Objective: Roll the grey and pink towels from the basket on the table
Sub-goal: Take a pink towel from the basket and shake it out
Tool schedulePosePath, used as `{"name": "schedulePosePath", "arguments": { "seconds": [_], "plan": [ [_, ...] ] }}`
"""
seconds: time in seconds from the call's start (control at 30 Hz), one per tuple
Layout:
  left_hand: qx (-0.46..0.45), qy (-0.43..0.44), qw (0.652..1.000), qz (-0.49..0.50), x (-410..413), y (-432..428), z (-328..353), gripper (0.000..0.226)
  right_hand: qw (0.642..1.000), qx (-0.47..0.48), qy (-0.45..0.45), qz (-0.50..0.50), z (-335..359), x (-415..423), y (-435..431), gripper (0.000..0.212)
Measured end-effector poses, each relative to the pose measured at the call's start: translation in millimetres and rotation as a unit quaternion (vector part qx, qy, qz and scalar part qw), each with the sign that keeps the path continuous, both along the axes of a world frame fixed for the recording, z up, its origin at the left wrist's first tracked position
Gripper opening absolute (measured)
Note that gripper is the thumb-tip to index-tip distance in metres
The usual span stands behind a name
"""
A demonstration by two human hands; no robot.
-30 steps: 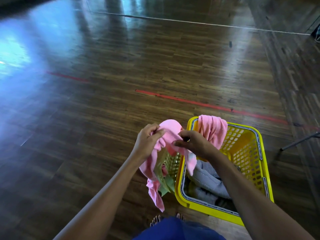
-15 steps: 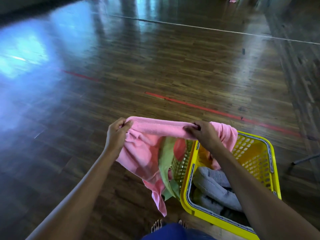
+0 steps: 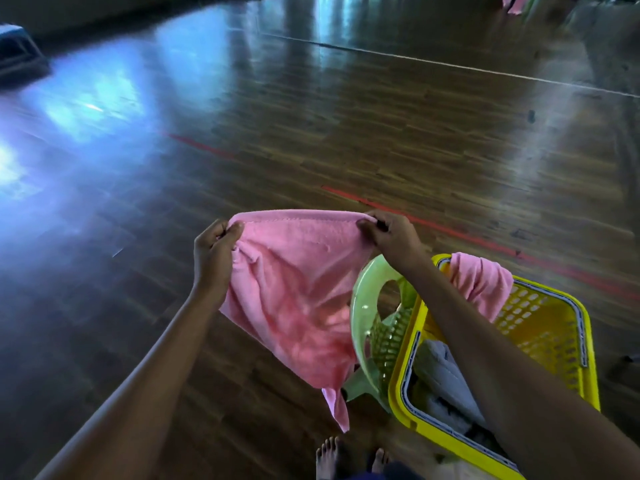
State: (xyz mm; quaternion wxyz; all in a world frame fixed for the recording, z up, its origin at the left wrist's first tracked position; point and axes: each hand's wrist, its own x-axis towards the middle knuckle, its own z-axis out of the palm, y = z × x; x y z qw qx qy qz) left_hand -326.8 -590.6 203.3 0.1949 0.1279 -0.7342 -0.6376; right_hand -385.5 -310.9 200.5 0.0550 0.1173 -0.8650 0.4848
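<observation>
floor (image 3: 311,116): dark wood planks, I'm seeing window glare shining off it
red line (image 3: 467,236): running diagonally across the planks
white line (image 3: 450,65): crossing further back
green plastic piece (image 3: 360,306): standing front-right of me
grey box (image 3: 17,53): sitting far left

- The pink towel (image 3: 294,289) is screening much of a green plastic item (image 3: 363,306).
- The right forearm (image 3: 485,341) is crossing the basket (image 3: 540,327), covering part of the grey towel (image 3: 446,372).
- Bare feet (image 3: 332,457) are running off the bottom edge.
- A grey box (image 3: 19,46), top left, is blurring at the edge.
- Some pink cloth (image 3: 512,3), top right, is showing too small to identify.
</observation>
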Motion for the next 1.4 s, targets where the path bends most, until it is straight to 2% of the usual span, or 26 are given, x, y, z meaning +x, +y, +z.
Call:
{"name": "schedulePosePath", "arguments": {
  "seconds": [0.23,0.4,0.53,0.7,0.83,0.93,1.17,1.4],
  "plan": [
    [-0.018,0.011,0.994,-0.106,22,78,12,0.036,0.994,-0.067,-0.02,-0.083,-4,73,67,0.028],
    [-0.035,0.02,0.978,-0.206,53,161,26,0.036,0.981,-0.116,0.009,-0.158,-7,151,151,0.035],
    [-0.044,0.037,0.961,-0.269,99,241,40,0.036,0.963,-0.163,0.027,-0.214,3,228,224,0.029],
    [-0.034,0.044,0.939,-0.339,161,348,49,0.034,0.95,-0.155,0.057,-0.263,26,334,322,0.036],
    [-0.03,0.041,0.913,-0.404,203,439,59,0.032,0.936,-0.144,0.066,-0.314,48,409,398,0.022],
    [-0.028,0.033,0.895,-0.444,219,503,68,0.033,0.919,-0.123,0.086,-0.365,63,446,455,0.028],
    [-0.017,0.05,0.868,-0.494,216,653,98,0.041,0.885,-0.099,0.119,-0.438,95,469,587,0.023],
    [0.048,0.024,0.854,-0.518,140,797,109,0.033,0.88,-0.068,0.105,-0.458,120,386,735,0.034]
  ]
}}
